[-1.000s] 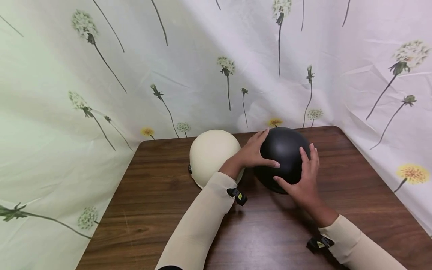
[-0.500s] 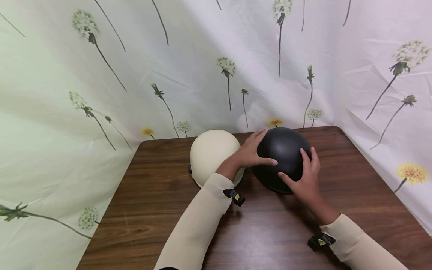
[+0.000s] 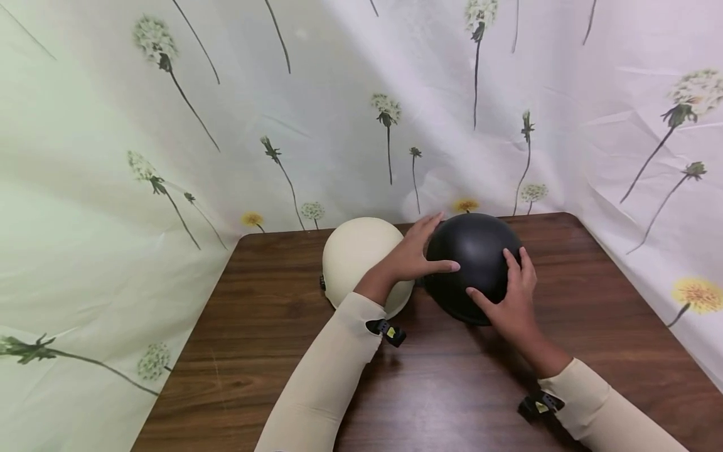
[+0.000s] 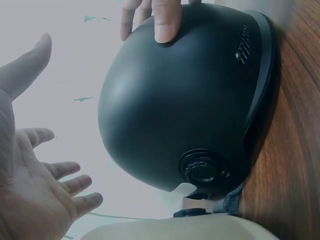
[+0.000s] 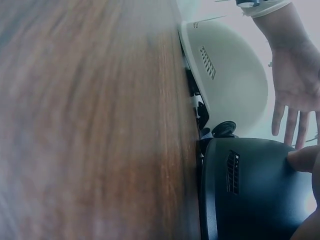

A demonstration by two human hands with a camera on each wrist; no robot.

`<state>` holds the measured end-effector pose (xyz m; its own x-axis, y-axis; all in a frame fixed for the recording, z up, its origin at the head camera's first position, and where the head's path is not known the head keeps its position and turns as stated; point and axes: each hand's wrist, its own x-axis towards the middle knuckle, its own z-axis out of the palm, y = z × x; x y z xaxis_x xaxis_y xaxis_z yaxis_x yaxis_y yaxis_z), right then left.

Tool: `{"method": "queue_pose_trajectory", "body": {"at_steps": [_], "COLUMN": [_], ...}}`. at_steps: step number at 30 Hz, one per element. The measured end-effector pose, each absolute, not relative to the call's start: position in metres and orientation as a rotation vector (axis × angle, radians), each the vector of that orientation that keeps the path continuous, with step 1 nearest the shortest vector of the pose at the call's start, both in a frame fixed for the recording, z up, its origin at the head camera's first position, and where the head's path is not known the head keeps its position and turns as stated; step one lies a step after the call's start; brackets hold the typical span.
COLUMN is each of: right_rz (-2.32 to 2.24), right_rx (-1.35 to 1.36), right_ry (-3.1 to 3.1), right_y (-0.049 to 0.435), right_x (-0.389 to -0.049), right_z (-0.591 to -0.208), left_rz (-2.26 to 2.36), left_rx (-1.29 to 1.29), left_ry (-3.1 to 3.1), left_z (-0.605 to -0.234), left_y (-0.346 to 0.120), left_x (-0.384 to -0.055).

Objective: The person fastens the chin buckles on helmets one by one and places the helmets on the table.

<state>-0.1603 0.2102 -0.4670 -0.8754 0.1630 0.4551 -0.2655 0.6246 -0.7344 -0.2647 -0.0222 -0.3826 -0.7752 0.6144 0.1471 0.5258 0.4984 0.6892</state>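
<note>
A matte black helmet [image 3: 471,257] stands dome up on the table, its side vent [image 5: 233,172] visible in the right wrist view. My right hand [image 3: 514,298] holds its right side, thumb on the near face and fingers farther round. My left hand [image 3: 415,254] is at its left side. In the left wrist view this left hand [image 4: 37,175] shows its palm, the fingers spread and apart from the shell. A cream helmet [image 3: 358,257] stands close on the left, partly covered by my left forearm; its vent [image 5: 207,62] faces the right wrist camera.
Both helmets rest toward the far edge of the brown wooden table [image 3: 429,389]. Behind and at both sides hangs a pale cloth [image 3: 327,113] printed with dandelions. A black strap with a small device [image 3: 390,333] sits on my left wrist.
My left hand has drawn slightly left, away from the black helmet. My right hand stays on the helmet, its thumb a little farther right than a second ago. The head view has shifted slightly.
</note>
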Motion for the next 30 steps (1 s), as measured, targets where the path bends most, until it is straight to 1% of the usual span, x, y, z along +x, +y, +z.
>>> {"method": "queue_pose_trajectory", "body": {"at_steps": [16, 30], "right_rz": [1.100, 1.070], "right_rx": [0.007, -0.030], "right_ry": [-2.395, -2.411], "right_y": [0.205, 0.201], "right_x": [-0.171, -0.176], "right_z": [-0.466, -0.463], "left_rz": [1.126, 1.056], "left_rx": [1.100, 1.104], "left_ry": [2.663, 2.807], "left_z": [-0.373, -0.370], "left_y": [-0.047, -0.080], "left_x": [-0.248, -0.220]}}
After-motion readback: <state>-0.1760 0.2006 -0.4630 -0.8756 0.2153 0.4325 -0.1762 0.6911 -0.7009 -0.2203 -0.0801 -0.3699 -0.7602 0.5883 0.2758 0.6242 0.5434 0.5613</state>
